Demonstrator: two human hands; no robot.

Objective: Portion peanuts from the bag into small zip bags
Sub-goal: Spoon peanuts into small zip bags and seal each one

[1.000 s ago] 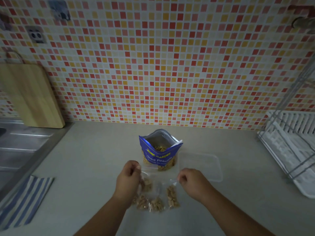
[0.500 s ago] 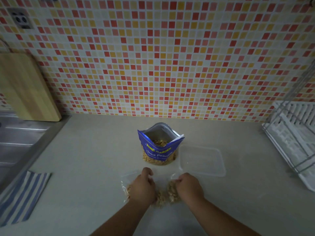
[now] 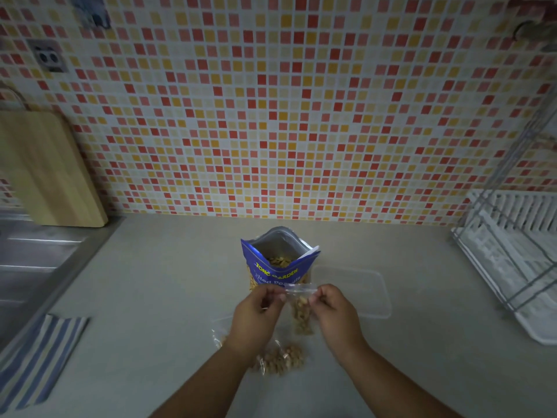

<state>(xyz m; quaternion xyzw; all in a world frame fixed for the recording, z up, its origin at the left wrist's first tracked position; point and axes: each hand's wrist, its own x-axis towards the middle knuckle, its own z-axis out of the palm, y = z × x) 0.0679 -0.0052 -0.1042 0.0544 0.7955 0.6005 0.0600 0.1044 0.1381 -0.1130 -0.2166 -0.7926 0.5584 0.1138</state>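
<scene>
A blue peanut bag [image 3: 278, 267] stands open on the counter, peanuts showing inside. In front of it hangs a small clear zip bag [image 3: 301, 312] part-filled with peanuts, lifted off the counter. My left hand [image 3: 256, 315] pinches its top edge at the left and my right hand [image 3: 337, 312] pinches the top edge at the right. Other small zip bags with peanuts [image 3: 280, 359] lie on the counter under my wrists, partly hidden by my left forearm.
A clear plastic lid or tray [image 3: 361, 288] lies right of the peanut bag. A white dish rack [image 3: 512, 254] stands at the right edge. A striped cloth [image 3: 39, 354], a steel sink [image 3: 30, 267] and a wooden cutting board [image 3: 45, 170] are at the left.
Both hands have risen from the pile of small bags on the counter, lifting one part-filled zip bag by its top edge towards the blue bag.
</scene>
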